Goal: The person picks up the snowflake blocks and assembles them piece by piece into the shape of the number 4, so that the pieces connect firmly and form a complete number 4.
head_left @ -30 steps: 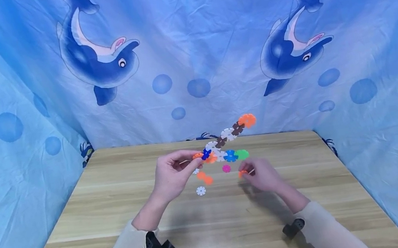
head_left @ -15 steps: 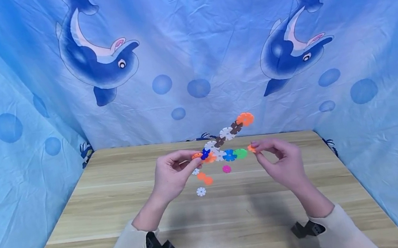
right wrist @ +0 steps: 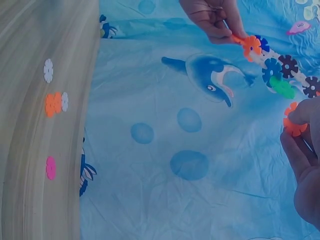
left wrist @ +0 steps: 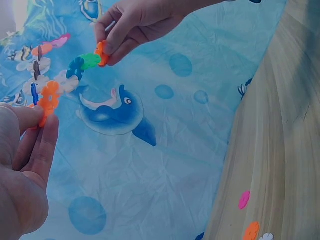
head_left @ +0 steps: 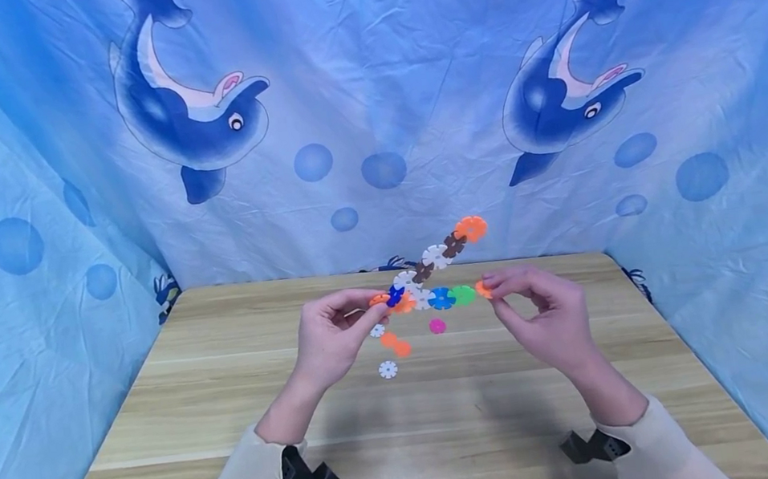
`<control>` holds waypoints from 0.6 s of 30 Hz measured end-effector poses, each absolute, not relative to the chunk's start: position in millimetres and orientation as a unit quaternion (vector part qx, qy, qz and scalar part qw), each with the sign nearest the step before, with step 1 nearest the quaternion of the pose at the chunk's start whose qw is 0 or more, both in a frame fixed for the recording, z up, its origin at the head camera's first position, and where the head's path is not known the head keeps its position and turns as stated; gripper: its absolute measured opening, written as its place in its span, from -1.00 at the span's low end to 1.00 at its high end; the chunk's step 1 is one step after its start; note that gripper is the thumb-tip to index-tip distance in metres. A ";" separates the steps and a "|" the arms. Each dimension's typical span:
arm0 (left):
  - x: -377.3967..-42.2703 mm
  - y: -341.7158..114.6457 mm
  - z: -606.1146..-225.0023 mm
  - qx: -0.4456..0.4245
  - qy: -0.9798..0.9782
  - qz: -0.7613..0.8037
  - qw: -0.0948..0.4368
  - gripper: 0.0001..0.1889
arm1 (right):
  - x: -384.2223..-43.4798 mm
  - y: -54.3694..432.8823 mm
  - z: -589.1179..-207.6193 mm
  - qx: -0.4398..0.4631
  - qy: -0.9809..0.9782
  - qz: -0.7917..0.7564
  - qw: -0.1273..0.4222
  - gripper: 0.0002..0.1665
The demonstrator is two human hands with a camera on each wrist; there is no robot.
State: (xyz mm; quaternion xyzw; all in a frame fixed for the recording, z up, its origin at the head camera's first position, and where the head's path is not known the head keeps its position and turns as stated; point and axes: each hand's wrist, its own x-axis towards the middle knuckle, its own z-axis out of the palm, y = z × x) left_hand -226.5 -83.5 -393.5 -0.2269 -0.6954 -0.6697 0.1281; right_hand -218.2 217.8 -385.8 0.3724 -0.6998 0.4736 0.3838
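My left hand (head_left: 328, 345) pinches the near end of a joined chain of notched snowflake discs, held above the table. From its orange and dark blue (head_left: 395, 296) discs two arms branch out. One slants up through white and brown discs to an orange disc (head_left: 472, 229); the other runs right through white and light blue (head_left: 442, 299) to a green disc (head_left: 462, 295). Between thumb and fingers my right hand (head_left: 547, 319) holds a loose orange snowflake disc (right wrist: 295, 120), its edge right by the green disc's outer rim. In the left wrist view this orange disc (left wrist: 103, 53) overlaps the green one.
Loose discs lie on the wooden table (head_left: 440, 442) below the hands: a pink one (head_left: 437, 326), orange ones (head_left: 398, 345) close together, and a white one (head_left: 388, 369). A second white disc (right wrist: 65, 101) lies beside the orange. A blue dolphin-print curtain (head_left: 372, 95) surrounds the table.
My right hand has risen from low over the table, bringing the orange disc up and right to the green end of the chain. The left hand stays nearly still.
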 end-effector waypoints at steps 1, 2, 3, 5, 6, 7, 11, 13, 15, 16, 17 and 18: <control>-226.6 -83.5 -393.9 -0.227 -0.696 -0.669 0.129 -0.82 | -217.8 217.5 -385.7 0.375 -0.699 0.471 0.385 -0.64; -226.7 -83.4 -394.3 -0.227 -0.696 -0.668 0.129 -0.82 | -217.3 217.2 -385.6 0.378 -0.698 0.469 0.386 -0.64; -226.8 -83.4 -394.7 -0.227 -0.697 -0.668 0.129 -0.82 | -216.8 216.8 -385.4 0.380 -0.698 0.467 0.388 -0.64; -227.4 -83.3 -395.4 -0.227 -0.698 -0.667 0.129 -0.82 | -216.0 216.1 -385.2 0.383 -0.697 0.463 0.391 -0.64; -227.6 -83.2 -395.6 -0.227 -0.698 -0.667 0.129 -0.82 | -215.9 215.8 -385.2 0.384 -0.697 0.461 0.392 -0.64; -227.7 -83.2 -395.9 -0.226 -0.698 -0.667 0.129 -0.82 | -215.7 215.6 -385.0 0.385 -0.697 0.460 0.394 -0.63; -228.2 -83.0 -396.2 -0.227 -0.693 -0.672 0.128 -0.82 | -215.4 215.2 -384.7 0.387 -0.697 0.453 0.400 -0.62; -228.1 -82.9 -396.0 -0.225 -0.694 -0.671 0.127 -0.83 | -215.1 215.1 -384.4 0.388 -0.698 0.448 0.402 -0.62; -227.8 -82.8 -395.4 -0.224 -0.697 -0.669 0.126 -0.83 | -214.5 215.2 -384.3 0.387 -0.701 0.444 0.402 -0.63; -227.6 -82.8 -395.0 -0.223 -0.699 -0.668 0.125 -0.83 | -214.2 215.3 -384.2 0.387 -0.702 0.443 0.402 -0.63; -227.5 -82.8 -394.8 -0.221 -0.701 -0.667 0.125 -0.84 | -214.2 215.5 -384.5 0.386 -0.703 0.443 0.401 -0.64; -227.3 -82.7 -394.4 -0.220 -0.702 -0.666 0.124 -0.84 | -214.1 215.7 -384.7 0.385 -0.703 0.445 0.399 -0.64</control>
